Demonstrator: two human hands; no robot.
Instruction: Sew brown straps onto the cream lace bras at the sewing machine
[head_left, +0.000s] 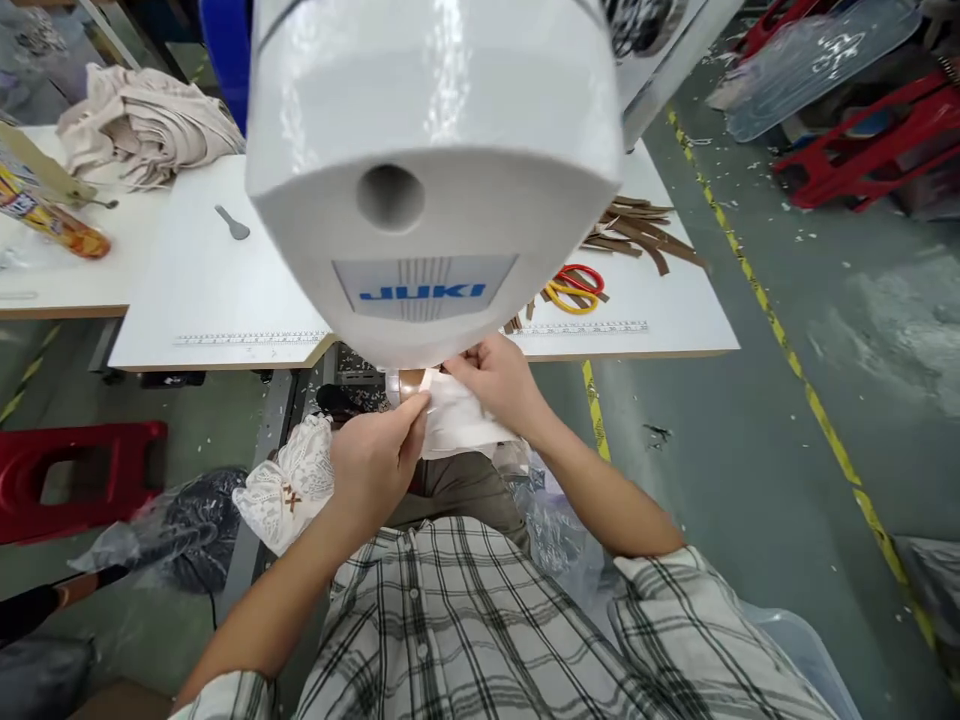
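A white sewing machine head (442, 235) marked JUKI fills the upper middle of the view and hides its needle area. Just below it, my left hand (379, 450) pinches the near left edge of a piece of white fabric (457, 420). My right hand (499, 382) grips the same fabric from the right, its fingertips partly hidden under the machine head. The cloth lies over the machine's narrow arm, which shows a copper-coloured patch (410, 383). A bunched white lace piece (289, 485) with small brown cross-stitches hangs beside my left wrist.
Red-and-yellow scissors (574, 290) and brown strips (637, 232) lie on the white table (675, 320) at right. On the left are a grey spoon-like tool (232, 224), folded beige cloth (150, 125) and an orange snack tube (56, 220). A red stool (82, 475) stands at lower left.
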